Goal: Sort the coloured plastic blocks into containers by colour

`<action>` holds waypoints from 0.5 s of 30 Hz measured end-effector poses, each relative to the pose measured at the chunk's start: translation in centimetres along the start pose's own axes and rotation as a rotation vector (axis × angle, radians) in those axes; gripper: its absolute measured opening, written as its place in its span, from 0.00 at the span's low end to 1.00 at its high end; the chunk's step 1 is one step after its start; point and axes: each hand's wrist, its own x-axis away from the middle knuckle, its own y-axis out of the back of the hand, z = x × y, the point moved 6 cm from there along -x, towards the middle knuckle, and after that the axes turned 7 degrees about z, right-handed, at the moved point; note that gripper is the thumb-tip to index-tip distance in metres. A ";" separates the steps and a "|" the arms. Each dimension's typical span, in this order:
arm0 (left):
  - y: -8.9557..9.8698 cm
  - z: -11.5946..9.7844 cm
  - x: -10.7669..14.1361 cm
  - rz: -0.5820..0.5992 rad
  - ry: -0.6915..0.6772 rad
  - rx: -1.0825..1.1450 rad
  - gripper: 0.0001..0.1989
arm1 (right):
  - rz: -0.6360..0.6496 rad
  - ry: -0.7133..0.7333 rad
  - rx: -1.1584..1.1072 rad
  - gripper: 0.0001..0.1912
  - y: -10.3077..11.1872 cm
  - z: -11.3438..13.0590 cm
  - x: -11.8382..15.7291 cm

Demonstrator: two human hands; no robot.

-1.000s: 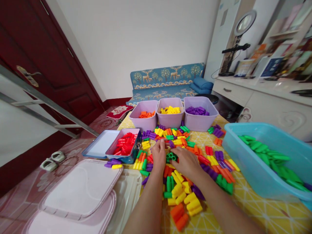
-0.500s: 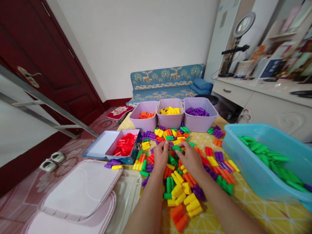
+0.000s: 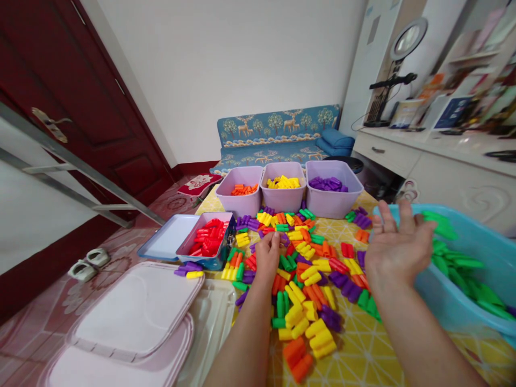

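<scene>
Your right grip [image 3: 397, 247] is wide apart, palm up, its fingers [image 3: 405, 215] spread above the rim of the blue plastic tub [image 3: 463, 242]. A green peg-shaped piece [image 3: 439, 224] shows just past your fingertips, over the tub, though you can't tell whether it is resting or in the air. More green pieces [image 3: 455, 274] lie heaped inside the tub.

Your left grip [image 3: 268, 258] is down among the loose pieces, its fingers bunched together. They hide whether anything is clamped there. The loose plastic pieces [image 3: 310, 277], in red, orange, yellow, green and purple, are spread in a dense scatter across the yellow-clothed desk [image 3: 374, 360], around and in front of both hands.

Beyond them stand three lilac tubs side by side: orange pieces [image 3: 244, 189] in the left tub [image 3: 237, 204], yellow pieces [image 3: 283, 183] in the middle tub [image 3: 282, 204] and purple pieces [image 3: 328, 184] in the right tub [image 3: 332, 207]. To the left, red pieces [image 3: 207, 237] fill a tin box [image 3: 205, 263] beside a pale blue lid [image 3: 165, 239].

Pink lids [image 3: 133, 312] and a clear lid [image 3: 212, 322] lie at the desk's near left edge. Farther off are a deer-patterned blue sofa [image 3: 278, 123], a dark red door [image 3: 80, 107] and a ring light [image 3: 408, 40].
</scene>
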 end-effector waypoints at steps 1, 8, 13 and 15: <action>0.0 0.0 0.0 -0.001 -0.006 -0.020 0.20 | -0.012 -0.028 -0.012 0.25 0.2 -0.5 0.1; 0.5 -0.5 -0.1 -0.073 -0.107 -0.306 0.12 | 0.434 -0.049 0.715 0.27 -0.8 -8.0 0.9; -0.9 -0.4 -0.1 0.092 -0.157 -0.480 0.21 | 0.844 -0.065 1.130 0.29 -2.4 -11.2 4.1; -1.3 -0.7 0.0 0.152 -0.182 -0.538 0.24 | 0.928 -0.045 1.019 0.29 -3.7 -10.7 5.5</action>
